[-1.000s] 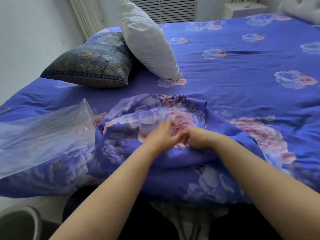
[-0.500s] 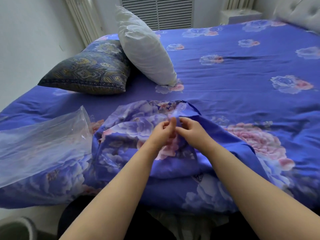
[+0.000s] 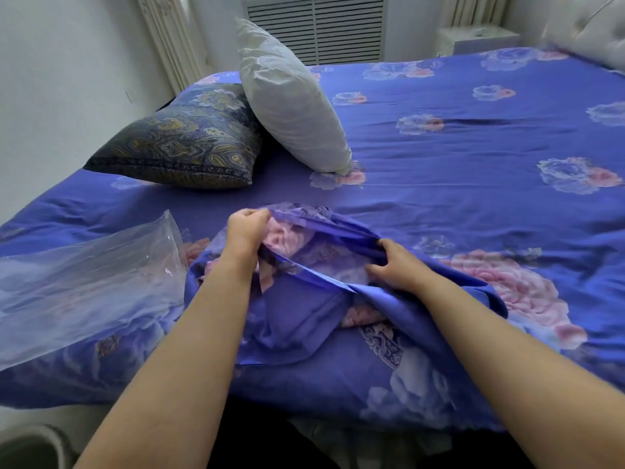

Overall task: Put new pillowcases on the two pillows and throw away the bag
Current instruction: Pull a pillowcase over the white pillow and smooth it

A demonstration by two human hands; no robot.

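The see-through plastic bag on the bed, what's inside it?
Nothing shows inside the clear plastic bag; it lies flat on the blue flowered bedsheet, whose flowers show through. Its left end runs out of view.

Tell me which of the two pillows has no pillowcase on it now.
The plain white pillow, standing tilted against the other one. The other pillow lies flat to its left and wears a dark case with a gold pattern.

No readable text (patterns only).

Blue floral bed (image 3: 473, 137), louvred wall vent (image 3: 316, 27), tufted headboard (image 3: 588, 28), white nightstand (image 3: 477, 40)
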